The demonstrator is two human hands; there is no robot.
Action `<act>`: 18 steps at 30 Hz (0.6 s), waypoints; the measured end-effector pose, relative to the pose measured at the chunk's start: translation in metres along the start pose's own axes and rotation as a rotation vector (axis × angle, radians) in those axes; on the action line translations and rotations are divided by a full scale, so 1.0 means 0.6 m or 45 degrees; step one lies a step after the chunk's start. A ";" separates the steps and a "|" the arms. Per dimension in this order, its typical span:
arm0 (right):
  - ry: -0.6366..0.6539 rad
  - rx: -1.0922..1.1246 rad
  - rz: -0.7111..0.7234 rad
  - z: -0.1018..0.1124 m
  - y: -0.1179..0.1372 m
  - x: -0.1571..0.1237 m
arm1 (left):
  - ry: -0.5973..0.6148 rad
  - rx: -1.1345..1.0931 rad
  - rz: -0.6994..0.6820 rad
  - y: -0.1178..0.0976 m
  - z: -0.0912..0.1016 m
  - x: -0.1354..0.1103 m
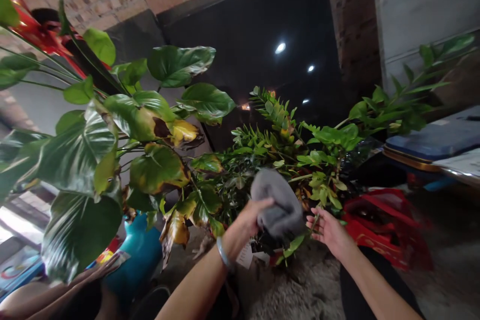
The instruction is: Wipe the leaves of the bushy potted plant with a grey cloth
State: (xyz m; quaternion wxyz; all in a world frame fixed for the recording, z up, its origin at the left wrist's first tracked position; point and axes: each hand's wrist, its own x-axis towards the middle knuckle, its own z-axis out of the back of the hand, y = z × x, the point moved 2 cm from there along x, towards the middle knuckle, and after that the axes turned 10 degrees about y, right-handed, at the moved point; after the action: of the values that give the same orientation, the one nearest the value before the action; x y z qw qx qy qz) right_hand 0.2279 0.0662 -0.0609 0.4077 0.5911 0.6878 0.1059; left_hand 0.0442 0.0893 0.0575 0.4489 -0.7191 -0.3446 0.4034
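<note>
My left hand (253,217), with a pale bracelet at its wrist, grips a folded grey cloth (278,205) in front of the plants. To the right of it, my right hand (330,230) has its palm turned up, with the thumb and a finger on a thin plant stem (317,217). The other fingers of that hand are loosely bent. Green leaves (326,185) hang just above it, and a single leaf (294,246) sits lower, between my hands. The cloth covers part of the foliage behind it.
A large-leaved plant (80,150) with browned edges fills the left. Another person's arms (56,287) rest beside a teal vase (140,250). A red bag (390,225) lies on the floor at right, below stacked flat items (435,135). A dark glossy panel (243,45) stands behind.
</note>
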 end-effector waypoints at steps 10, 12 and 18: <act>0.155 0.100 0.013 -0.002 0.007 -0.003 | -0.172 0.119 -0.546 -0.103 -0.006 -0.014; 0.199 0.144 0.035 -0.008 0.003 -0.004 | -0.267 0.132 -0.527 -0.083 0.006 0.006; 0.285 0.162 0.080 -0.004 -0.010 0.011 | 0.030 0.262 0.119 0.035 0.021 -0.043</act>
State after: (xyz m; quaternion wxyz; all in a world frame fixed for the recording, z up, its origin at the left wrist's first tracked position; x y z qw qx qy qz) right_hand 0.2224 0.0711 -0.0658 0.2864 0.6217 0.7155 0.1401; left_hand 0.0245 0.0645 0.0414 0.5052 -0.6892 -0.2622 0.4484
